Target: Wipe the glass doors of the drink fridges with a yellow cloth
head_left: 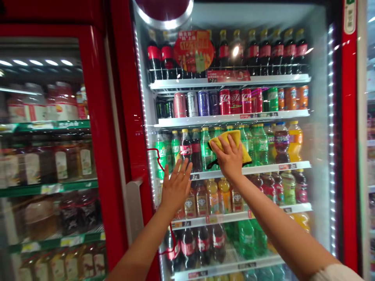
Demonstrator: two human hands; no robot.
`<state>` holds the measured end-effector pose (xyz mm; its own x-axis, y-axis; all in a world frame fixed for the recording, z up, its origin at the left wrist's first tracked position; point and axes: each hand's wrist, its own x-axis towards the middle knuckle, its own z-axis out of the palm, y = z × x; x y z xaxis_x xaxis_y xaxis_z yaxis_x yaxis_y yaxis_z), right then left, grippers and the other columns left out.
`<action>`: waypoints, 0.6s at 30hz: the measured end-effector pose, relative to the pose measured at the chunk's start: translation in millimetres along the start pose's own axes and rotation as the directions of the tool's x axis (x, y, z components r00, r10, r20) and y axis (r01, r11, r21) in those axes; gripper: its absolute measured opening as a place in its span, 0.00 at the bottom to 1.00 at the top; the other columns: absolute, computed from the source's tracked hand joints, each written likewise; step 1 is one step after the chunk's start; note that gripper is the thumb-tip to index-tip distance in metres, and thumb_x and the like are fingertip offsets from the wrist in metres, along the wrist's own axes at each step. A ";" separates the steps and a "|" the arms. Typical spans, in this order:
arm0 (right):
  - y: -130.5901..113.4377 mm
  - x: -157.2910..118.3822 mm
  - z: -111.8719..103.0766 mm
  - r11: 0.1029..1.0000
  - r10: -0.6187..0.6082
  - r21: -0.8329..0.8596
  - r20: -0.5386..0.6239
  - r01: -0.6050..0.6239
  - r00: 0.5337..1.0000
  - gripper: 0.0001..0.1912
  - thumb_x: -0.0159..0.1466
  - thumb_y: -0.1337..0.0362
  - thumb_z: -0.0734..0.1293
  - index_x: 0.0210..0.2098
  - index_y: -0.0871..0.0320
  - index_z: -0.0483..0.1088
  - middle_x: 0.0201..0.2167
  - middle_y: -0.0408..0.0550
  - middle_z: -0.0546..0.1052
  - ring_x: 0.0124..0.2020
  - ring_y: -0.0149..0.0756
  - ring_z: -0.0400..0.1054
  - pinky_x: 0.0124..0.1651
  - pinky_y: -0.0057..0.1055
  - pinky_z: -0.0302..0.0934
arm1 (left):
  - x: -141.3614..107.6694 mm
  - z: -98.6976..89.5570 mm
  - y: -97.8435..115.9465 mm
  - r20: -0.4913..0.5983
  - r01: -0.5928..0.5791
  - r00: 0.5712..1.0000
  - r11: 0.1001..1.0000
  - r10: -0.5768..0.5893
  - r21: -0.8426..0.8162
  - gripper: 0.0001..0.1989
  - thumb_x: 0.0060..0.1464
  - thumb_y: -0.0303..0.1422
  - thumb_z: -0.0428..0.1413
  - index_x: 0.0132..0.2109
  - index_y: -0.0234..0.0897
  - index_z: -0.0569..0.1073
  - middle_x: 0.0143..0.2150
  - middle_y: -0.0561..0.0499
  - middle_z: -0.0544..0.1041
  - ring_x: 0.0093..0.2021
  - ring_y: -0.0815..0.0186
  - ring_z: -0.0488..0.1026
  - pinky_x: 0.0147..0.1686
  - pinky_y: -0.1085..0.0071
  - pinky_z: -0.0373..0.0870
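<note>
My left hand (175,189) is raised toward the glass door (319,128) of a red drinks fridge, its fingers spread and nothing in it. My right hand (230,156) presses a yellow cloth (245,154) with black edging against the same glass, fingers laid over it. A dark loop or tag hangs from the cloth's lower left corner. Behind the glass, both hands overlap shelves of bottles, with green bottles (260,144) near the cloth and a cola bottle (185,144) just above my left fingers.
A grey door handle (134,210) runs along the fridge's left side. Left of it stands another red-framed cooler (98,156) with bottles and jars. Inside the fridge, cans (231,101) fill one shelf. A round red sticker (193,50) is high on the door.
</note>
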<state>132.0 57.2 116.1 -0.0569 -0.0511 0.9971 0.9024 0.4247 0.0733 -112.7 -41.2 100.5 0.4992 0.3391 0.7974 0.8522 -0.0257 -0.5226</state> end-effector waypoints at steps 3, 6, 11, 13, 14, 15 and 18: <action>-28.7 -9.5 -0.5 0.989 -0.146 0.023 0.076 0.145 0.986 0.29 0.72 0.65 0.64 0.69 0.34 0.63 0.71 0.38 0.67 0.76 0.48 0.49 0.77 0.61 0.36 | -5.6 -3.5 -5.5 0.018 -0.005 1.000 1.000 0.005 -0.015 0.34 0.69 0.35 0.51 0.77 0.42 0.51 0.77 0.47 0.55 0.79 0.56 0.45 0.76 0.42 0.30; -22.7 -30.3 -8.0 0.952 -0.306 0.069 0.117 0.299 0.945 0.29 0.72 0.65 0.63 0.69 0.33 0.62 0.70 0.35 0.67 0.76 0.43 0.49 0.78 0.56 0.36 | -12.8 -7.0 -13.6 0.036 -0.006 0.999 1.000 0.006 -0.022 0.33 0.69 0.34 0.51 0.77 0.42 0.51 0.77 0.46 0.56 0.79 0.55 0.45 0.76 0.41 0.33; -3.8 -21.3 -2.1 0.997 -0.065 0.028 -0.078 0.068 0.995 0.33 0.71 0.70 0.62 0.70 0.34 0.60 0.67 0.43 0.70 0.72 0.49 0.55 0.73 0.60 0.47 | -26.3 -10.3 -28.4 0.060 -0.022 0.998 0.999 0.021 0.024 0.32 0.69 0.32 0.50 0.76 0.43 0.54 0.77 0.49 0.56 0.78 0.55 0.49 0.76 0.38 0.33; -22.2 -7.0 4.2 0.999 0.007 0.032 -0.105 -0.004 0.994 0.30 0.71 0.67 0.63 0.69 0.36 0.64 0.67 0.47 0.70 0.71 0.54 0.56 0.71 0.63 0.49 | -29.9 -11.7 -31.8 0.073 -0.024 0.997 0.999 0.021 0.039 0.31 0.69 0.31 0.50 0.75 0.44 0.55 0.77 0.50 0.56 0.78 0.56 0.48 0.76 0.38 0.32; -35.6 -2.0 6.1 0.999 0.005 0.037 -0.088 -0.001 0.996 0.28 0.71 0.65 0.63 0.68 0.37 0.66 0.67 0.48 0.70 0.70 0.55 0.57 0.70 0.64 0.49 | -31.3 -12.7 -33.2 0.078 -0.020 0.997 0.999 0.017 0.039 0.32 0.68 0.31 0.51 0.75 0.44 0.55 0.77 0.50 0.55 0.78 0.56 0.48 0.76 0.38 0.32; -49.4 0.5 6.9 0.999 -0.023 0.046 -0.059 0.026 0.998 0.26 0.71 0.63 0.64 0.67 0.38 0.67 0.67 0.48 0.70 0.70 0.56 0.57 0.71 0.65 0.47 | -32.8 -13.9 -34.7 0.080 -0.012 0.997 0.999 0.009 0.035 0.32 0.68 0.32 0.52 0.75 0.44 0.56 0.77 0.49 0.55 0.78 0.55 0.48 0.76 0.39 0.31; -77.1 -5.3 4.4 0.970 -0.223 0.108 0.032 0.218 0.974 0.23 0.72 0.59 0.65 0.65 0.38 0.69 0.67 0.45 0.71 0.71 0.53 0.57 0.74 0.63 0.43 | -38.8 -18.3 -42.4 0.068 0.022 0.997 1.000 -0.023 0.021 0.32 0.67 0.32 0.54 0.75 0.44 0.57 0.77 0.47 0.55 0.78 0.55 0.48 0.76 0.40 0.29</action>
<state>60.9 28.7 105.2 -0.2703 -0.1155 0.9558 0.8169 0.4980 0.2912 -165.3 -70.5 97.2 0.4675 0.4030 0.7868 0.8595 0.0009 -0.5112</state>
